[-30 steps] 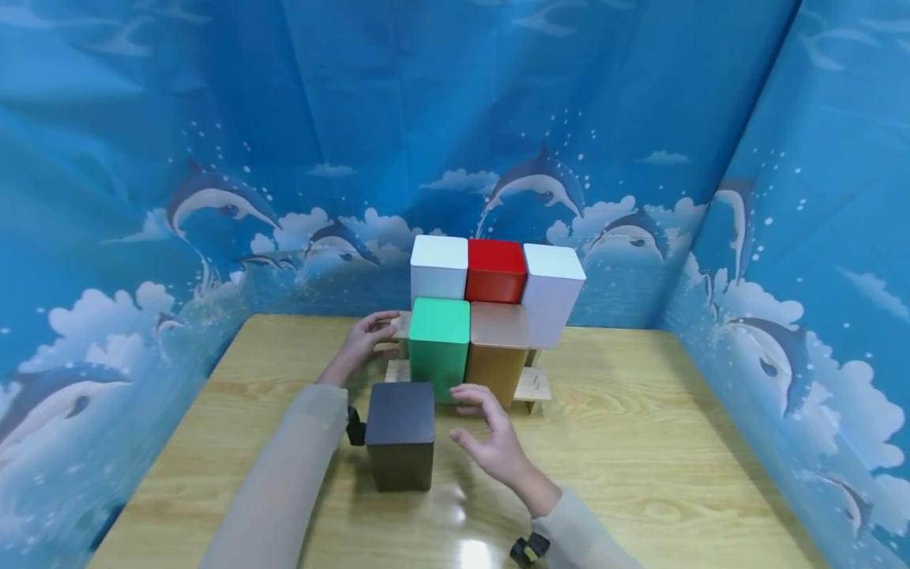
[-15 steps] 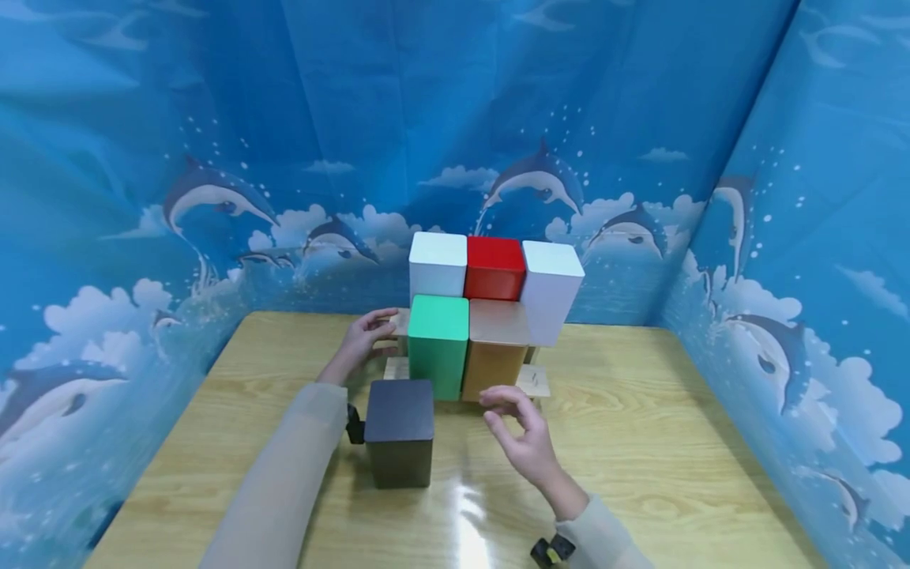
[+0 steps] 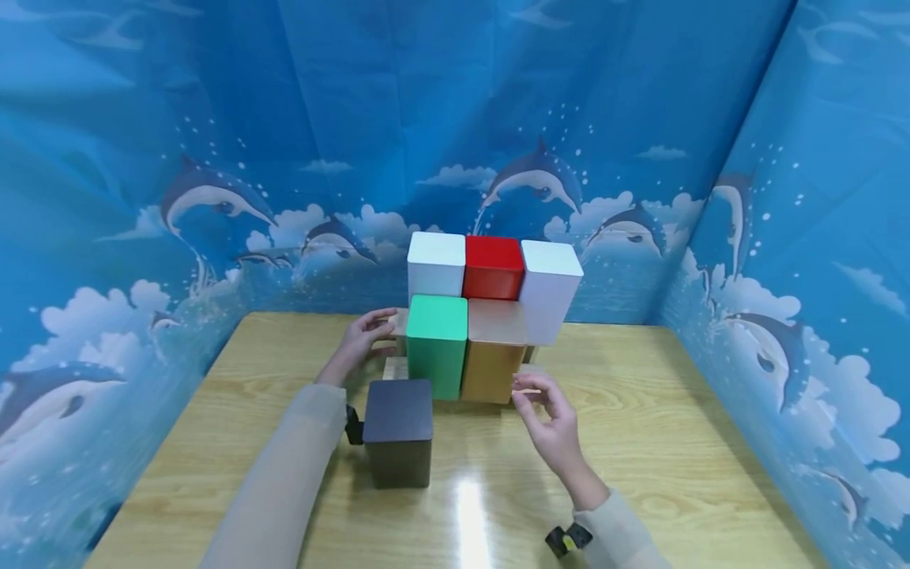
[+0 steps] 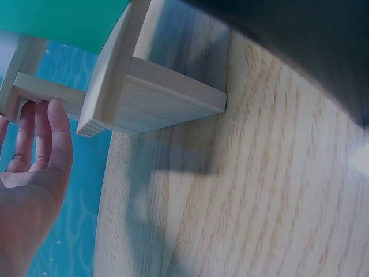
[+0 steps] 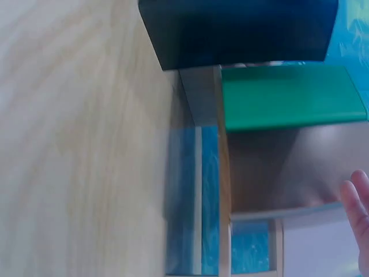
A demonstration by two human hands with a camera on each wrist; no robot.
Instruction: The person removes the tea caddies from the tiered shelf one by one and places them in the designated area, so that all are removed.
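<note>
Probably lightweight, stiff brown box (image 3: 494, 356), being judged side-grabbable.
Rack (image 4: 155, 98) being gripped by left hand (image 3: 355, 341), 9 o'clock end; right hand (image 3: 552, 420) loosely spread.

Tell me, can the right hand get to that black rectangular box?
Probably yes: in the head view, only bare wood-grain tabletop lies between the right hand and the black rectangular box, with nothing standing in the way.

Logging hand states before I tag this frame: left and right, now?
Left hand: closed, holding the end of the wooden rack.
Right hand: open, loosely curved near the brown box, nothing seen held; contact cannot be told.
</note>
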